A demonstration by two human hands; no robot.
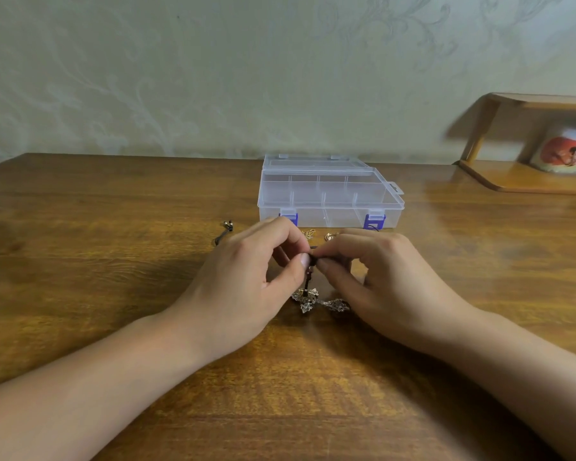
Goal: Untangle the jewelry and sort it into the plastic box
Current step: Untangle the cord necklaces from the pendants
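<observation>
Before the closed plastic box (330, 201), left hand (246, 281) and right hand (379, 281) both pinch a thin dark cord (310, 277); looks light, limp, snag-prone; grip near knot.

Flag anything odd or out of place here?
Nothing damaged or spilled. The plastic box sits closed while both the left hand and right hand pinch the dark cord. One stray dark piece lies apart, left of the box.

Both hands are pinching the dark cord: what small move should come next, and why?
Probably ease the pinched cord apart between left hand and right hand. The pendants hang bunched below, and the box looks closed, so nothing can go in yet.
</observation>
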